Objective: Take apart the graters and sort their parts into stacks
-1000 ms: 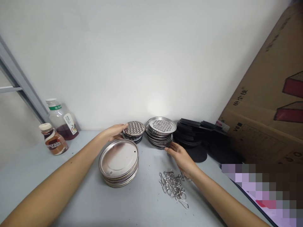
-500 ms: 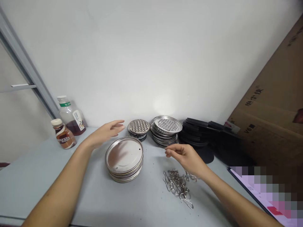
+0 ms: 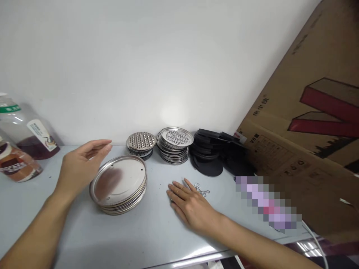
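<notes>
My left hand (image 3: 81, 164) hovers open, fingers together, just left of a stack of plain round metal lids (image 3: 119, 185); it holds nothing. Flat on the grey table (image 3: 157, 231) lies my right hand (image 3: 189, 203), fingers spread over a pile of small metal wire hooks (image 3: 202, 189), most of which it hides. Behind the lids stand a low stack of small perforated metal discs (image 3: 140, 142) and a taller stack of perforated metal trays (image 3: 174, 144).
Black round pads (image 3: 210, 153) are piled to the right of the trays. A large cardboard box (image 3: 308, 123) leans at the right. Two drink bottles (image 3: 19, 144) stand at the far left. A white wall is close behind. A blurred patch covers something at right.
My left hand has drawn back from the small perforated discs to the left of the lid stack. My right hand has left the tray stack and come down flat on the hooks. The view swung right.
</notes>
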`<state>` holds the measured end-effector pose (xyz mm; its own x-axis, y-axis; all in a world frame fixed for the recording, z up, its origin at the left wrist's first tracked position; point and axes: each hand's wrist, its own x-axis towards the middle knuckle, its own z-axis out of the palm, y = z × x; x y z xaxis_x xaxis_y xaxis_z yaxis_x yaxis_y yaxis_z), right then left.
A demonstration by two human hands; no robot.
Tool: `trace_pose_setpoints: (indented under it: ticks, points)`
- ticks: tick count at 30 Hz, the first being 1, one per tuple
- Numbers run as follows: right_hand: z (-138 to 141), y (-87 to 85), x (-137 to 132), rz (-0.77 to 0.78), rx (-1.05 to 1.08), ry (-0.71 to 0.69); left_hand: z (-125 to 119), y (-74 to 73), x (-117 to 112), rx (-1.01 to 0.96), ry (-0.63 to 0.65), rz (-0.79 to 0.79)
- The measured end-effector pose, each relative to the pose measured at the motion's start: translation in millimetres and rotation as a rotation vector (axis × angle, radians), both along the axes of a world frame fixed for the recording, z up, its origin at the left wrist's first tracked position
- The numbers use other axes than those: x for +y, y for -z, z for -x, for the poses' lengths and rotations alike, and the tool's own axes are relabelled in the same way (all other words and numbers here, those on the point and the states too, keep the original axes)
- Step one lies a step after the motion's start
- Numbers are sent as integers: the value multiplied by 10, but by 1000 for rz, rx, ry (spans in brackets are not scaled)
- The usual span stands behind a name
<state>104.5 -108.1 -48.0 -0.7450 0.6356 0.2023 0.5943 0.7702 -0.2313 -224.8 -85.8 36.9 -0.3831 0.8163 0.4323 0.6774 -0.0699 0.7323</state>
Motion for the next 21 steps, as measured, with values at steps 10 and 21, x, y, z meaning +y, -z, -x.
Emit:
trace_pose_setpoints:
  ticks: [10,21]
  points:
    - [-411,144,-51,-83,266,188,298,153,178,159,293,493]
    - [-892,25,107,92,356,572,547,243,234,168,228,411]
